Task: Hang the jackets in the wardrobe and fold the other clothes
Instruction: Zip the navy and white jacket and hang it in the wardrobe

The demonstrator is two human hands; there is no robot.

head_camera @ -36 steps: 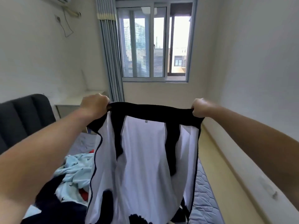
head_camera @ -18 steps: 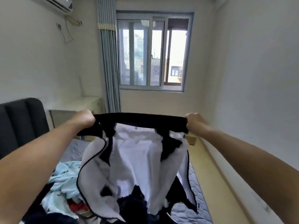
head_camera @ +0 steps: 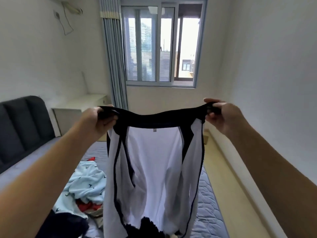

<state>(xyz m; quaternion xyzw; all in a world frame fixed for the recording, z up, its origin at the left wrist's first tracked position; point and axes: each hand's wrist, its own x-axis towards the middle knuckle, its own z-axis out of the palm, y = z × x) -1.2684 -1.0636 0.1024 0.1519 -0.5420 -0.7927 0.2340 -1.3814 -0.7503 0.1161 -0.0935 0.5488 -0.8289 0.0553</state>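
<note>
- The left hand [head_camera: 100,121] is closed in a fist, its fingers curled round the black top edge of a black-and-white fabric jacket [head_camera: 154,162] with a white lining; the thumb lies over the cloth.
- The right hand [head_camera: 223,115] pinches the other end of that black edge between the thumb and the bent fingers, with the cloth bunched in the grip.
- Both arms reach forward, the hands level and well apart: the left at about nine o'clock from the middle of the view, the right at about three o'clock.
- The jacket's top edge sags slightly between the two fists. The rest hangs straight down toward six o'clock with the front open, showing the white inside and a small grey tag just below the collar band.
- Its lower hem reaches down in front of a grey-blue quilted mattress [head_camera: 208,212].
- At about eight o'clock from the jacket, a crumpled light-blue garment with small dark prints [head_camera: 84,184] lies on the mattress, with a red garment [head_camera: 86,205] just beside it and a dark navy garment [head_camera: 65,225] nearer the bottom edge.
- A dark padded headboard [head_camera: 22,127] stands at nine o'clock, with a white bedside table [head_camera: 80,107] beyond it.
- At twelve o'clock is a grey-framed sliding window [head_camera: 161,48], with a striped grey curtain [head_camera: 113,62] drawn to its left.
</note>
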